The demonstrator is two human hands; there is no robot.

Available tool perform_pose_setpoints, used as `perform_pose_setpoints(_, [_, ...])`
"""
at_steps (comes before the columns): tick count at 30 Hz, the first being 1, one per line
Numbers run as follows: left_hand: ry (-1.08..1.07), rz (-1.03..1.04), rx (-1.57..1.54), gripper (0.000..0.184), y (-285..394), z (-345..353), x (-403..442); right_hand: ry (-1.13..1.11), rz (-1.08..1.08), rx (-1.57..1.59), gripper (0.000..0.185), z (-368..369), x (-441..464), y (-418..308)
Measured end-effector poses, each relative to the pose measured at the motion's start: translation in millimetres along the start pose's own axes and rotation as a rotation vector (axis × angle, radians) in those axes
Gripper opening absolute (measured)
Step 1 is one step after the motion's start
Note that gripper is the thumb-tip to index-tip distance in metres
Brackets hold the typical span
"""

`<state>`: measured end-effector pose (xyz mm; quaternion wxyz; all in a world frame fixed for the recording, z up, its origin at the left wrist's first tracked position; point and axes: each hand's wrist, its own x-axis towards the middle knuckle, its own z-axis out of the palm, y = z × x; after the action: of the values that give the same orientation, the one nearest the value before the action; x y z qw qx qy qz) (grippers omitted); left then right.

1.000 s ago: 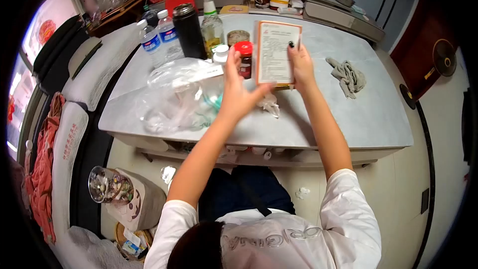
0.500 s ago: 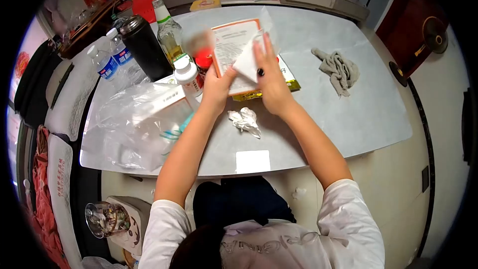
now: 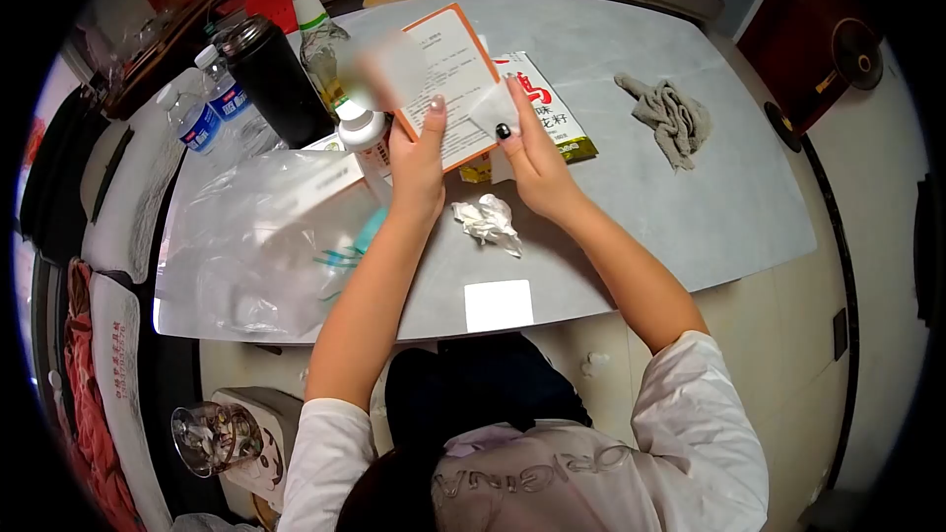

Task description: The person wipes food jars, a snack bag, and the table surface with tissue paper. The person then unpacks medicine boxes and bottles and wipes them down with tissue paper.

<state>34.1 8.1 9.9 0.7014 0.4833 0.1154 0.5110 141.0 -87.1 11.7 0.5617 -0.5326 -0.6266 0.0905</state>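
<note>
My left hand point(image 3: 419, 163) is closed on the lower left side of a flat orange-edged printed item point(image 3: 453, 59), a book or thin box, and holds it tilted above the table. Its left part is blurred. My right hand point(image 3: 537, 153) pinches a white tissue point(image 3: 490, 116) against the item's lower right edge. Behind that hand lies a white and green snack bag point(image 3: 552, 103) with red print. A crumpled tissue point(image 3: 490, 222) rests on the table between my forearms. A white pill bottle point(image 3: 363, 128) stands just left of my left hand.
At left on the grey table point(image 3: 690, 227) are a black thermos point(image 3: 276, 79), a glass bottle point(image 3: 320, 44), two water bottles point(image 3: 189, 121) and a clear plastic bag point(image 3: 222, 246) beside a white box. A grey cloth point(image 3: 670, 123) lies at right.
The orange-edged item has turned and shifted left. My right hand with the tissue has slid down from its front to its lower right edge, uncovering the printed text and the snack bag.
</note>
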Motion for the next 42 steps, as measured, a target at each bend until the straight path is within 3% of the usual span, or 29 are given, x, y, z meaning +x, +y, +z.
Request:
perform_pose_setpoints(2, [-0.061,-0.028,0.017,0.043,0,3,-1,0.031,-0.015,-0.024,0.049,-5,-1,2])
perform_pose_setpoints(5, [-0.229,-0.081,0.334,0.045,-4,9,-11,0.138,0.026,0.16,0.049,-19,6,12])
perform_pose_setpoints(9, [-0.351,-0.108,0.402,0.045,-4,18,-22,0.232,0.058,0.484,0.048,-35,11,-7])
perform_pose_setpoints(14, [-0.097,-0.045,0.137,0.05,-6,9,-15,0.112,-0.025,0.115,0.057,-15,1,-1])
perform_pose_setpoints(17, [-0.042,0.111,-0.02,0.053,8,14,-9,-0.021,-0.014,0.248,0.059,-9,-4,-15])
perform_pose_setpoints(21, [-0.114,0.447,0.578,0.056,2,3,-9,-0.053,-0.034,0.383,0.061,-5,-8,-28])
perform_pose_setpoints(22, [-0.173,0.425,0.755,0.072,7,2,-12,-0.047,-0.031,0.407,0.062,-4,-8,-28])
perform_pose_setpoints(25, [-0.223,0.395,0.468,0.074,-8,14,-16,-0.05,-0.106,0.337,0.066,-2,-11,-26])
perform_pose_setpoints(26, [-0.278,0.289,0.314,0.086,-11,17,-22,-0.038,-0.15,0.406,0.066,3,-11,-23])
perform_pose_setpoints(29, [-0.461,0.039,0.116,0.088,-10,16,-34,-0.05,-0.277,0.113,0.066,0,-8,-15])
perform_pose_setpoints(33, [-0.535,-0.294,-0.001,0.068,-9,10,-43,0.095,-0.415,-0.193,0.062,-17,4,-7])
perform_pose_setpoints(37, [-0.584,-0.498,-0.313,0.054,-9,7,-44,0.2,-0.351,-0.288,0.055,-33,12,-2])
perform_pose_setpoints(39, [-0.531,-0.516,-0.528,0.048,-9,3,-40,0.15,-0.344,-0.368,0.054,-26,9,-3])
perform_pose_setpoints(42, [-0.227,-0.414,-0.679,0.051,2,5,-29,-0.073,-0.36,-0.489,0.054,-7,-3,-6])
